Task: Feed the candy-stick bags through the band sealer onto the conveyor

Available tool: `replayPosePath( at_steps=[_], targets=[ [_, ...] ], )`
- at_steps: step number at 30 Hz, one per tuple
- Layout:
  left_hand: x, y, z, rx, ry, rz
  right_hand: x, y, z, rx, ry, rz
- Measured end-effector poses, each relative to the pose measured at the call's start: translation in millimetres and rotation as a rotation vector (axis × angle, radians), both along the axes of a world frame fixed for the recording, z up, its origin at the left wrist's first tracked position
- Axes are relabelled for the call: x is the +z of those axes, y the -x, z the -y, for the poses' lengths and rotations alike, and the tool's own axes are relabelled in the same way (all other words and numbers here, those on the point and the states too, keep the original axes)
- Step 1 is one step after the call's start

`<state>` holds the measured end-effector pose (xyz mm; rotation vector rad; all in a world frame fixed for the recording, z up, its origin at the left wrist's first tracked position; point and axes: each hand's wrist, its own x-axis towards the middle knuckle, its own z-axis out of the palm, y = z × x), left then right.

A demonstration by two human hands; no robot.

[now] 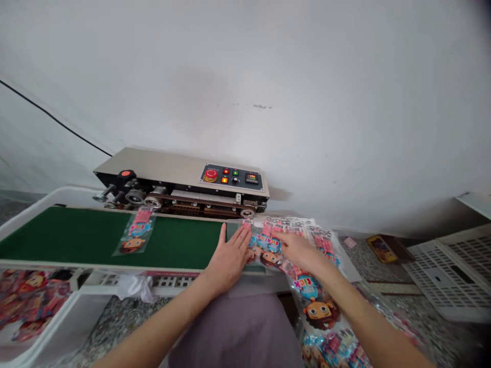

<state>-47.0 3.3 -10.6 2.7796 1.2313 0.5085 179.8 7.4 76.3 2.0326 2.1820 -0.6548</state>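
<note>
My left hand (229,253) lies flat with fingers stretched out on the right end of the green conveyor belt (76,236), its fingertips on a printed packet (258,237) at the sealer's inlet. My right hand (297,249) rests, fingers curled, on the top of a pile of printed cartoon packets (318,296) to the right. What its fingers grip is hidden. Another packet (135,231) rides on the belt further left, its top edge under the band sealer machine (180,181).
A white bin (34,299) at the lower left holds several sealed packets. White plastic crates (452,268) stand at the right on the speckled floor. A small box (383,247) lies by the wall. A black cable (53,118) runs along the white wall.
</note>
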Motion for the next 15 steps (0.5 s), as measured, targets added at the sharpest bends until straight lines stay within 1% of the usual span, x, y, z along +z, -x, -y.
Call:
replayPosePath(
  at_steps=[4,6,7,8,11,12,13,15],
  targets=[
    [7.4,22.9,-0.9,0.123,0.002,-0.022,4.7,0.6,1.1,-0.01,0.004,-0.019],
    [13.7,25.9,-1.3,0.17,0.008,-0.029,6.8,-2.0,0.1,-0.034,-0.017,-0.076],
    [16.7,23.3,-1.6,0.156,0.018,-0.031,7.6,-4.2,-0.7,-0.053,-0.036,-0.113],
    [19.2,18.0,-2.0,0.111,0.031,-0.032,8.5,-6.8,-1.6,-0.074,-0.058,-0.155],
    [23.9,-7.4,-3.6,-0.102,0.083,-0.013,13.9,-15.3,-3.2,-0.152,-0.109,-0.308],
    [25.7,-16.0,-3.8,-0.149,0.103,0.006,17.4,-17.1,-2.6,-0.188,-0.116,-0.374],
    [28.3,-23.1,-3.3,-0.171,0.127,0.037,21.8,-17.9,-1.2,-0.23,-0.117,-0.45],
    [37.1,-31.2,0.3,-0.148,0.209,0.172,32.0,-15.5,3.8,-0.339,-0.118,-0.626]
  ],
)
